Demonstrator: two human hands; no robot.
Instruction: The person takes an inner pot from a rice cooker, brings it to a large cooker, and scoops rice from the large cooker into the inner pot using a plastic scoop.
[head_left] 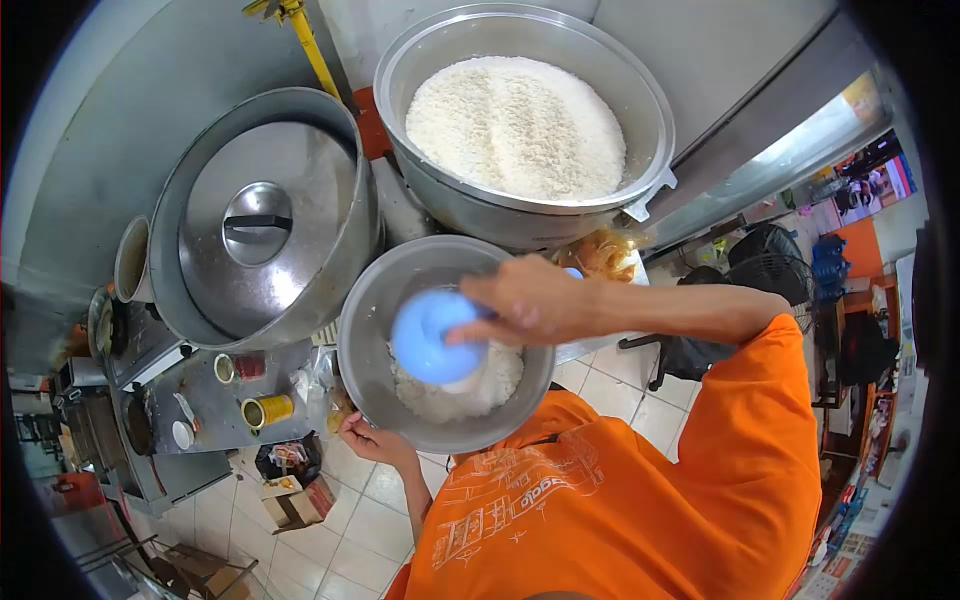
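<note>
Seemingly scooping rice (502,388) inside the grey basin (368,340) — gripping a blurred blue bowl (422,352) within it in the right hand (528,300), holding its near-left edge with the left hand (378,441). Next, probably calls for steadying the basin — and levelling the bowl.

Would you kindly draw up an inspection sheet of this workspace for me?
Surface: metal counter at left, partly covered.
Job's things: grey bowl containing rice; blue bowl inside it, blurred; big pot of rice beyond.
Clutter: yellow tin on the counter; cardboard box on the floor.
Hands: right hand grips the blue bowl; left hand at the grey bowl's edge.
Cables: nothing seen clearly.
Surroundings: lidded pot, fan.
</note>
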